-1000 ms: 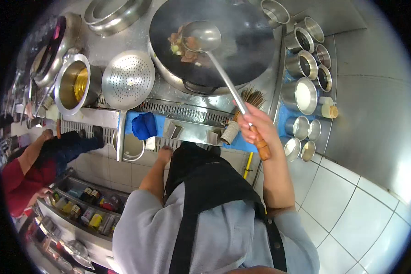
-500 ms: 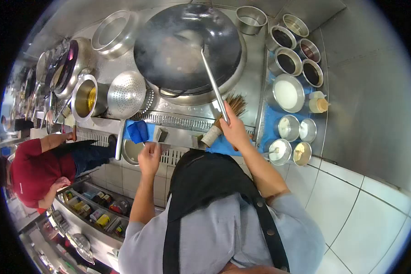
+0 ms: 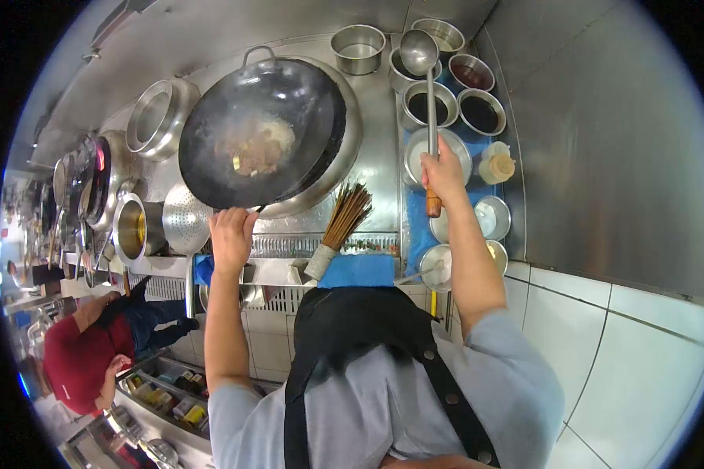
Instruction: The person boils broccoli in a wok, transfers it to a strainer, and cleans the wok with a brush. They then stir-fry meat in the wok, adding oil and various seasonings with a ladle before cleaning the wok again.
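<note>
A black wok rests tilted on the round burner, with brownish, steaming food inside. My left hand is closed on the wok's near handle. In my right hand is the handle of a metal ladle, whose bowl is over the sauce containers at the upper right. Beneath that hand and ladle handle is a metal bowl of white contents. A bamboo brush lies between my arms, near the front edge of the stove.
A perforated strainer and a pot with yellow liquid stand left of the wok. Dark sauces fill bowls at right, beside a bottle. A person in red is at the far left. A blue cloth lies near my apron.
My left hand has let go of the blue cloth and taken the wok's handle; the wok is now tilted. My right hand has lifted the ladle out and moved it right, over the bowls.
</note>
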The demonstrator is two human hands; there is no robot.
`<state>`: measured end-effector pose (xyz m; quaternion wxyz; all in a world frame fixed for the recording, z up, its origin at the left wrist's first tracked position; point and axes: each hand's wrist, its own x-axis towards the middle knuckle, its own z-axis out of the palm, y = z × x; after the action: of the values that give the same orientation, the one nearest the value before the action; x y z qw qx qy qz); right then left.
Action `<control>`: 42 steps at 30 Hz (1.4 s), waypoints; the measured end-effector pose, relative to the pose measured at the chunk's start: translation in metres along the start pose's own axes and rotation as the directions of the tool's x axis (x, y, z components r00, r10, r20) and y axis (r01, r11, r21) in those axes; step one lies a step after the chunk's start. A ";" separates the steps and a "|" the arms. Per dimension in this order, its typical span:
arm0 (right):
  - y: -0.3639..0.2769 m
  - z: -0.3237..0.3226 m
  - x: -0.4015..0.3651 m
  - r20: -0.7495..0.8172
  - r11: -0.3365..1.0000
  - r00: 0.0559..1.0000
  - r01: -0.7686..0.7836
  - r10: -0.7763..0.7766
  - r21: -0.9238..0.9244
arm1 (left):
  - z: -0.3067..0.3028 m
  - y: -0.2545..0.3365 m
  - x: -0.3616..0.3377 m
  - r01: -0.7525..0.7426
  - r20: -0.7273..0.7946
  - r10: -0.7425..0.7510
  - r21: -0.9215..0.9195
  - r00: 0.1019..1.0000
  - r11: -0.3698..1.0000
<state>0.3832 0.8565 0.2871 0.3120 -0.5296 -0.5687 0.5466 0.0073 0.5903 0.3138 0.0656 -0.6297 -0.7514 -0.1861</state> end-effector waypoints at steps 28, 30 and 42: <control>0.003 0.042 -0.001 -0.021 0.983 0.999 -0.043 0.047 0.178 | 0.013 -0.011 0.000 0.015 -0.074 -0.030 -0.187 0.997 0.982; 0.003 0.050 -0.001 -0.044 0.982 0.998 -0.029 0.038 0.186 | 0.012 -0.015 0.001 0.012 -0.042 -0.020 -0.189 0.999 0.982; -0.028 0.073 -0.036 0.030 0.841 0.999 -0.026 0.011 0.540 | 0.020 -0.028 -0.003 -0.042 -0.073 0.029 -0.179 0.997 0.983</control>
<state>0.3165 0.8059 0.3071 0.4357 -0.4188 -0.3907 0.6943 -0.0164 0.5912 0.2892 0.0379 -0.6394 -0.7174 -0.2740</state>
